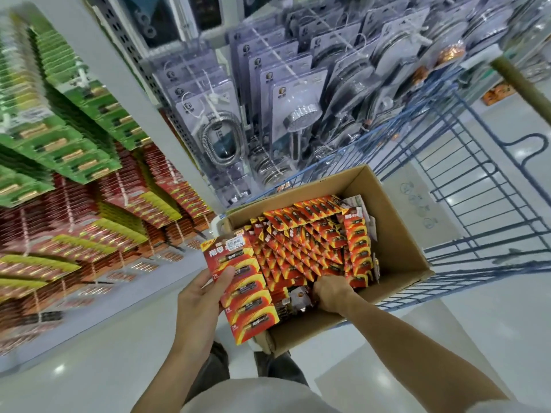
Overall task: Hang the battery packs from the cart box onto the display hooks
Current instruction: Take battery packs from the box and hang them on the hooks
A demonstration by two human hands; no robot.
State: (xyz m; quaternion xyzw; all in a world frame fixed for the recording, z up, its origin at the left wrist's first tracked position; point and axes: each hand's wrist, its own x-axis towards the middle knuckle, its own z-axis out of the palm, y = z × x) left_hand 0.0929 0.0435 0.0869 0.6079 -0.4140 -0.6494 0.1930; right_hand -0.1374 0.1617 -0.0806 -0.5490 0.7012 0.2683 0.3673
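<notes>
Fingers of the left hand (202, 296) pinch a fanned stack of battery packs (241, 290); the right hand (331, 293) digs, curled, into the box (396, 234). The stiff, slick cards probably slide; grip near their hang holes.

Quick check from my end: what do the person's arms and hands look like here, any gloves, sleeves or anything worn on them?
Both forearms are bare right up to the bottom edge of the head view; no sleeve shows on them. The left hand and right hand wear no gloves. No watch, band or ring is visible on either wrist or on the fingers that show. A pale garment covers the torso at the bottom edge.
</notes>
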